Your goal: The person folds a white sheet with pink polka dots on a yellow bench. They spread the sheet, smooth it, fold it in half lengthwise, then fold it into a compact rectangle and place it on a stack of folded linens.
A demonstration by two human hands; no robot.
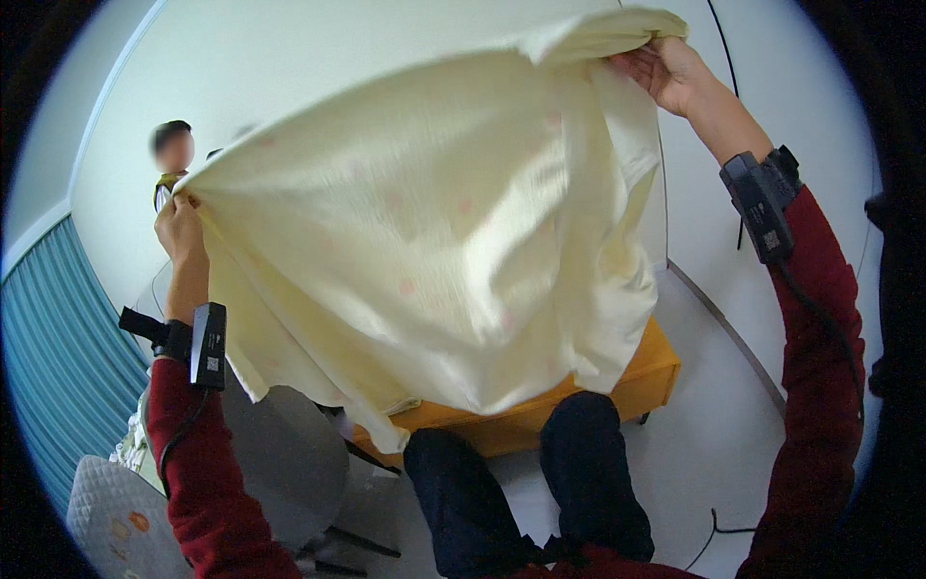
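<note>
A large pale yellow cloth (415,222) with faint pink spots is stretched out in the air before me. Its left upper corner is pinched in my left hand (181,229). Higher up, at the far right, my right hand (667,75) grips the opposite upper edge, with part of the cloth folded over the fingers. Between the two hands the top edge slopes upward to the right. The lower part hangs in loose folds, its bottom edge just above my knees. Whether it is a sheet, a blanket or a garment I cannot tell.
Behind the cloth's lower edge stands a low wooden bench or cabinet (656,372). A round grey table or stool (285,449) and a quilted grey piece (121,511) are at the lower left. Teal curtains (72,338) hang left. Another person (174,150) shows beyond my left hand.
</note>
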